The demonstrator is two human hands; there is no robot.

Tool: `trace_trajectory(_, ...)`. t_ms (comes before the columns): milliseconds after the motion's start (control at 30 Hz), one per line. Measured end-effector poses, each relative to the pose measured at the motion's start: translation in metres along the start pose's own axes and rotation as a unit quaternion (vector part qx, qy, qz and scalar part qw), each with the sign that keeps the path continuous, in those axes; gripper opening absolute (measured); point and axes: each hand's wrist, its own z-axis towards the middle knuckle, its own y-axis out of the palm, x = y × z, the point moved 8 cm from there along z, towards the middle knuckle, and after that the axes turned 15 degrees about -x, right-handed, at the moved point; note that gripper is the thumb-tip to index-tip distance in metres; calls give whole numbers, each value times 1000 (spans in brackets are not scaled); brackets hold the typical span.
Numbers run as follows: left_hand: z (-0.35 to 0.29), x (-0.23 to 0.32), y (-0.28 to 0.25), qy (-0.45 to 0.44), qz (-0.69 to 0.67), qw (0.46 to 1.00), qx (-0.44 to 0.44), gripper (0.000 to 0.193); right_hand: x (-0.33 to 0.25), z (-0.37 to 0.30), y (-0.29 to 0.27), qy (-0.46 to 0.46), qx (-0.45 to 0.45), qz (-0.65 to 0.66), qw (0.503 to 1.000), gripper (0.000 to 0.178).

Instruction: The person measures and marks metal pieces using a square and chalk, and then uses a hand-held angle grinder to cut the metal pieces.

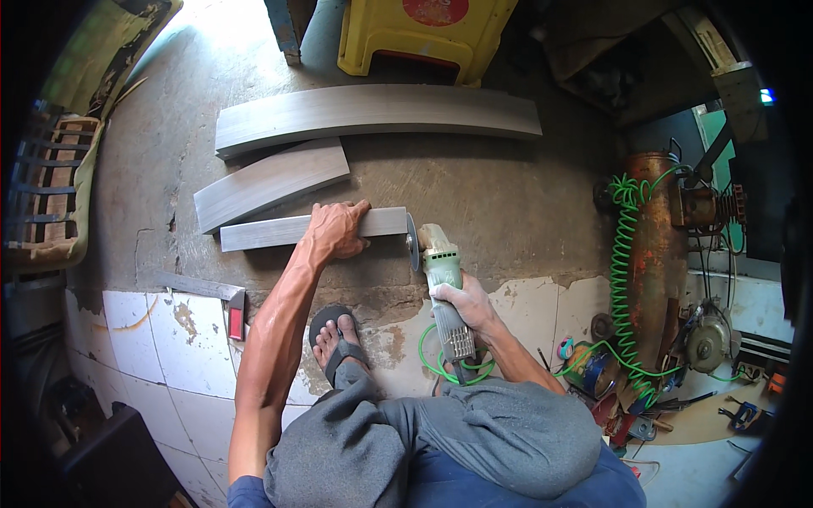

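My left hand (pixel 336 230) is closed over a short grey metal bar (pixel 262 234) that lies crosswise on the concrete floor. My right hand (pixel 467 303) grips the body of a pale green angle grinder (pixel 442 269). The grinder's thin disc (pixel 413 242) stands upright at the right end of the bar; whether it touches the metal, I cannot tell. Beyond my left hand rests a wider, slanted metal piece (pixel 273 184). Farther off, long metal lengths (pixel 381 110) lie side by side. A try square (pixel 203 285) with a red-marked stock is on the floor at left.
A yellow plastic stool (pixel 423 38) stands at the far side. At right are a rusty tank (pixel 654 245), a coiled green hose (pixel 622 279) and several scattered tools (pixel 745 415). A slatted plastic crate (pixel 63 190) sits at left. My sandaled foot (pixel 339 343) is near the bar.
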Motion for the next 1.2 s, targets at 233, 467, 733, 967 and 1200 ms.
trace_trajectory(233,-4,0,0,-8,0,1000,3,63,-11,1,5,10,0,12,1000,35)
trace_trajectory(467,-3,0,2,1,0,1000,12,63,-16,8,4,2,-8,29,1000,37)
trace_trajectory(733,-5,0,2,4,-3,1000,13,62,-22,12,3,-2,-1,29,1000,39)
trace_trajectory(967,-5,8,-14,-2,-31,998,-53,68,-5,4,-4,3,8,15,1000,37)
trace_trajectory(1200,22,-13,12,15,-93,993,-77,82,4,-18,-13,3,30,19,999,35)
